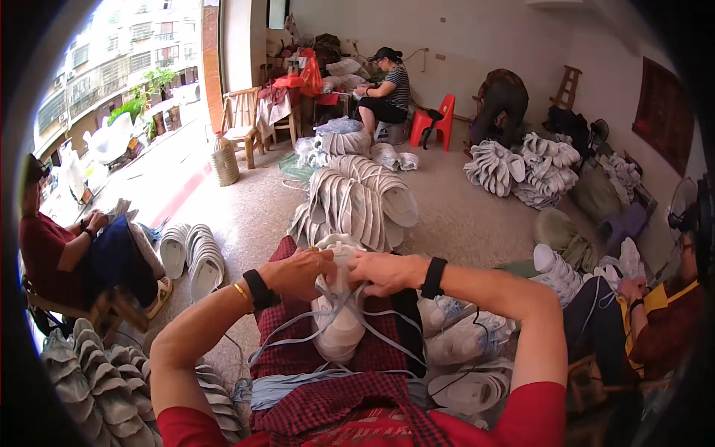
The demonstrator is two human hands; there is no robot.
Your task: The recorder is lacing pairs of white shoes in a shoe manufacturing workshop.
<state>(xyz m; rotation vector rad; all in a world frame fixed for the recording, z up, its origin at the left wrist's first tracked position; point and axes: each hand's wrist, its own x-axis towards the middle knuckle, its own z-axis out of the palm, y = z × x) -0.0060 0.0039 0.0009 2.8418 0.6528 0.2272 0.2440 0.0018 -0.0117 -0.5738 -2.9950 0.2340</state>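
Observation:
A white sneaker [333,340] lies on my lap, its toe toward me. Pale blue-grey shoelaces [347,302] run across its front, with long loose ends spread to both sides over my checked apron. At the shoe's left eyelet edge, my left hand [302,273] pinches the lace with bent fingers. My right hand [387,273] is closed at the opposite edge, thumb and fingers on the lace by the tongue; its fingertips are partly hidden. A bundle of more pale laces [298,389] lies across my lap nearer my waist.
Beyond my knees stand stacked rows of white shoe uppers [346,205]. Grey uppers [97,372] are piled at lower left, white shoes [469,343] at right. Seated people work at left [56,242] and right [663,313]; others are farther back, near a red chair [439,123].

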